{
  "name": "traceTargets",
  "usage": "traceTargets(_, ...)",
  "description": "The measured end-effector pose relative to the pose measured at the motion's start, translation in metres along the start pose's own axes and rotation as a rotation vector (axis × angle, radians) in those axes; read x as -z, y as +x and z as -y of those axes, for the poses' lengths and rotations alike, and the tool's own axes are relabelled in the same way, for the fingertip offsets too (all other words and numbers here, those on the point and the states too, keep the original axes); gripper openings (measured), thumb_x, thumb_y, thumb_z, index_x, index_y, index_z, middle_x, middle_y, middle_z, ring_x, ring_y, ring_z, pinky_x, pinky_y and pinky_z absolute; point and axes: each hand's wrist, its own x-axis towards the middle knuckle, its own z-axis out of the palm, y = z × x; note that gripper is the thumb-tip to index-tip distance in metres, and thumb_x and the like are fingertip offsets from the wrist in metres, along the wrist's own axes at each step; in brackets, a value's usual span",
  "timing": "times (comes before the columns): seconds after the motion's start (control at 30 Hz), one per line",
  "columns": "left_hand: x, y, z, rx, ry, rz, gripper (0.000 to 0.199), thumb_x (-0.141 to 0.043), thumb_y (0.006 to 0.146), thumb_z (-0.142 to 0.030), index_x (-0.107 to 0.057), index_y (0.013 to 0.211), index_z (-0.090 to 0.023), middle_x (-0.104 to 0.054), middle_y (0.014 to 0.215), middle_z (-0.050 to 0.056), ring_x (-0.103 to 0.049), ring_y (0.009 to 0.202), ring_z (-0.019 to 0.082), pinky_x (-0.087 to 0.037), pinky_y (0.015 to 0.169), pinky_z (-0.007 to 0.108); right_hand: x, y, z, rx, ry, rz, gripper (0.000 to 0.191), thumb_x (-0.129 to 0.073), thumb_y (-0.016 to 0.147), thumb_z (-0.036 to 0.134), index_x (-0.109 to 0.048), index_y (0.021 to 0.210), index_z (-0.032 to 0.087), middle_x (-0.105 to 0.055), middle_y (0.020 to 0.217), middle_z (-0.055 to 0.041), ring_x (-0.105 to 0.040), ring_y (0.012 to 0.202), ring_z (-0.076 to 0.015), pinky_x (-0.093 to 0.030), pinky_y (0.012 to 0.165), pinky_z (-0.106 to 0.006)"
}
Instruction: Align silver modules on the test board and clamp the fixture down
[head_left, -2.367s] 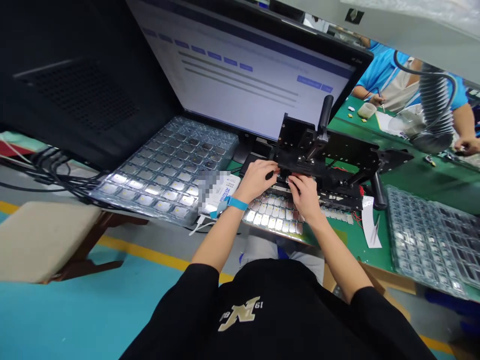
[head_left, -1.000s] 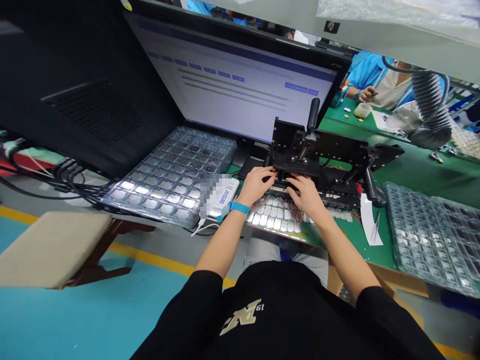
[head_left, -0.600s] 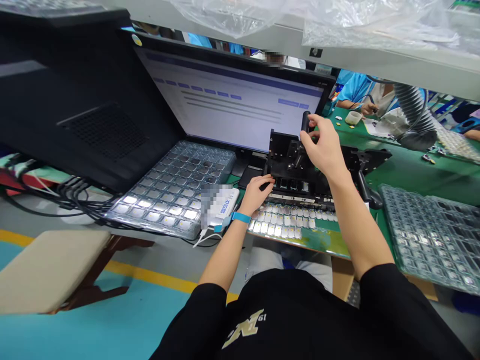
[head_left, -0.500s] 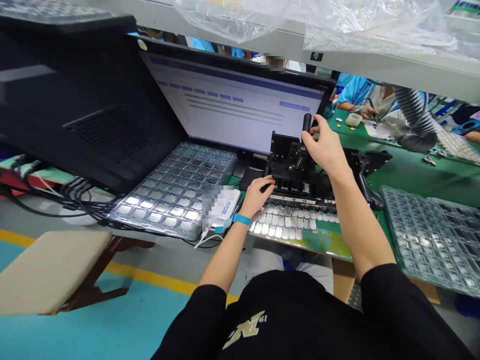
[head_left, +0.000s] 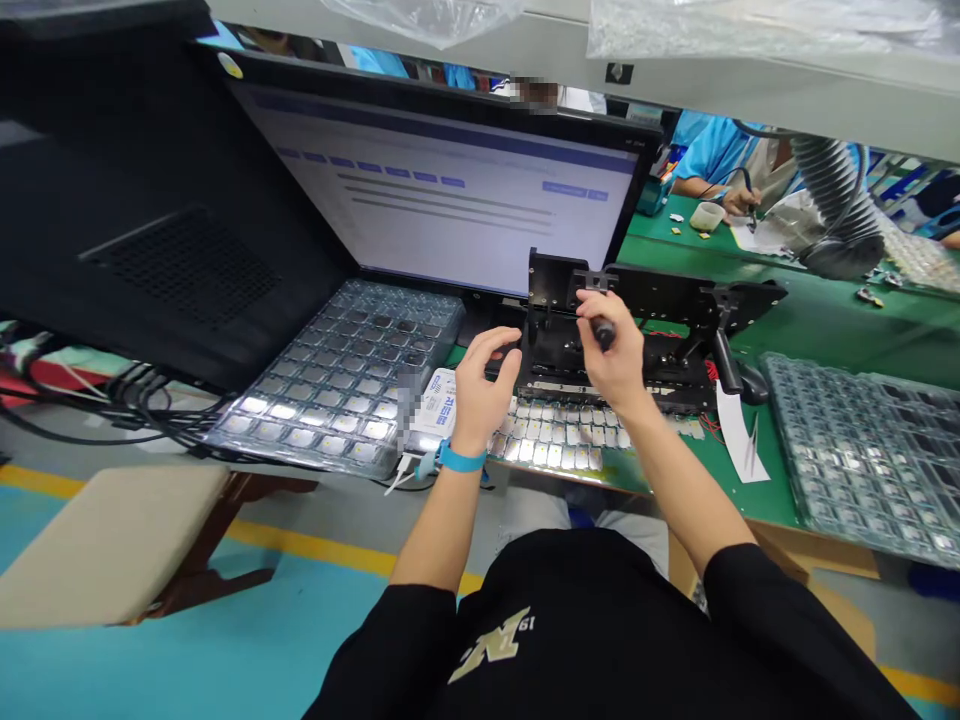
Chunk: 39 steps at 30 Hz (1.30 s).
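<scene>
On the far left, a clear plastic tray (head_left: pixel 337 380) full of small square chips lies on the desk (head_left: pixel 772 490). Next to it sits a white box (head_left: pixel 442 405) with a blurred label. The left hand (head_left: pixel 484 395), with a blue band (head_left: pixel 457 458) on the wrist, is up in the air and its grip is open. It holds nothing, and it is just beside the black metal press (head_left: pixel 551 330). Below the press, rows of shiny little chips (head_left: pixel 547 445) lie flat on a board. The right hand (head_left: pixel 611 350) has its grip closed around the black handle (head_left: pixel 602 333) of the press, so the handle is the thing held, and it sits right in the palm. Further right are a white paper strip (head_left: pixel 739 435) and one more clear tray (head_left: pixel 862 450).

The handle could slip if the fingers let go, and then the top of the press might drop hard. That could crack a chip or pinch the left hand, which is close to the press. A wrist could also bump the rows of chips out of line, because they lie right under the arms.
</scene>
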Motion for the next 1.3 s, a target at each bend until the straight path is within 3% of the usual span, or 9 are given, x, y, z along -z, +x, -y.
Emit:
traceTargets(0.23, -0.019, 0.01, -0.047, -0.275, 0.05, 0.133, 0.028, -0.052, 0.1, -0.035, -0.066, 0.123, -0.028, -0.063, 0.132, 0.005, -0.059, 0.123, 0.021, -0.051, 0.107, 0.042, -0.006, -0.027, -0.009, -0.024, -0.124, 0.079, 0.026, -0.036, 0.096, 0.019, -0.055, 0.112, 0.027, -0.066, 0.127, -0.0064, -0.048, 0.142, -0.0223, -0.036, 0.119, -0.054)
traceTargets(0.4, -0.033, 0.019, -0.05, -0.336, -0.034, 0.168, 0.028, -0.048, 0.102, -0.033, -0.069, 0.119, -0.028, -0.064, 0.131, 0.004, -0.061, 0.118, 0.018, -0.052, 0.105, 0.04, 0.006, -0.023, -0.013, 0.014, -0.006, 0.13, 0.038, -0.032, 0.096, 0.015, -0.059, 0.121, 0.025, -0.065, 0.133, -0.0047, -0.047, 0.143, -0.0191, -0.038, 0.121, -0.049)
traceTargets(0.6, -0.03, 0.03, -0.057, -0.402, 0.058, 0.272, 0.035, -0.051, 0.099, -0.052, -0.065, 0.119, -0.026, -0.063, 0.137, 0.005, -0.058, 0.127, 0.022, -0.048, 0.111, 0.043, 0.04, 0.002, -0.014, -0.006, 0.206, 0.336, 0.047, -0.033, 0.096, 0.013, -0.06, 0.132, 0.025, -0.061, 0.14, -0.0008, -0.052, 0.138, -0.0168, -0.043, 0.119, -0.042)
traceTargets(0.7, -0.029, 0.041, -0.07, -0.387, 0.106, 0.278, 0.038, -0.046, 0.1, -0.055, -0.063, 0.117, -0.026, -0.063, 0.138, 0.004, -0.056, 0.131, 0.024, -0.044, 0.113, 0.046, 0.05, -0.003, -0.011, -0.085, 0.185, 0.212, 0.041, -0.035, 0.1, 0.021, -0.06, 0.132, 0.028, -0.063, 0.135, -0.0019, -0.059, 0.13, -0.0182, -0.05, 0.112, -0.041)
traceTargets(0.8, -0.033, 0.056, -0.079, -0.331, 0.071, 0.292, 0.039, -0.042, 0.101, -0.057, -0.062, 0.116, -0.027, -0.067, 0.127, 0.003, -0.061, 0.125, 0.024, -0.048, 0.109, 0.046, 0.051, -0.035, -0.01, -0.182, 0.108, -0.002, 0.034, -0.037, 0.101, 0.024, -0.066, 0.117, 0.027, -0.069, 0.117, -0.0053, -0.066, 0.112, -0.0194, -0.058, 0.096, -0.041)
traceTargets(0.9, -0.042, 0.078, -0.075, -0.293, 0.023, 0.294, 0.041, -0.04, 0.101, -0.059, -0.06, 0.118, -0.027, -0.069, 0.111, 0.002, -0.066, 0.117, 0.023, -0.052, 0.103, 0.045, 0.044, -0.079, -0.016, -0.181, -0.058, 0.151, 0.033, -0.038, 0.097, 0.019, -0.07, 0.105, 0.024, -0.071, 0.103, -0.0069, -0.066, 0.102, -0.02, -0.058, 0.091, -0.041)
traceTargets(1.03, -0.064, 0.111, -0.048, -0.375, 0.084, 0.227, 0.047, -0.037, 0.1, -0.064, -0.054, 0.126, -0.028, -0.067, 0.112, 0.001, -0.065, 0.12, 0.023, -0.053, 0.1, 0.041, 0.025, -0.115, -0.028, -0.128, -0.165, 0.359, 0.036, -0.044, 0.091, 0.015, -0.07, 0.114, 0.022, -0.071, 0.115, -0.008, -0.061, 0.116, -0.0241, -0.05, 0.103, -0.047)
traceTargets(1.17, -0.082, 0.134, -0.024, -0.337, 0.014, 0.269, 0.05, -0.045, 0.097, -0.066, -0.058, 0.122, -0.024, -0.07, 0.106, 0.003, -0.068, 0.114, 0.026, -0.054, 0.099, 0.045, 0.014, -0.115, -0.034, -0.123, -0.269, 0.412, 0.04, -0.048, 0.092, 0.017, -0.064, 0.129, 0.023, -0.063, 0.136, -0.008, -0.047, 0.134, -0.029, -0.038, 0.112, -0.054)
traceTargets(1.3, -0.084, 0.137, -0.02, -0.266, -0.046, 0.319, 0.049, -0.05, 0.095, -0.065, -0.059, 0.12, -0.024, -0.069, 0.1, 0.003, -0.069, 0.112, 0.027, -0.052, 0.1, 0.049, 0.013, -0.106, -0.035, -0.098, -0.406, 0.456, 0.041, -0.046, 0.096, 0.021, -0.06, 0.135, 0.022, -0.058, 0.143, -0.006, -0.043, 0.135, -0.0298, -0.028, 0.117, -0.055)
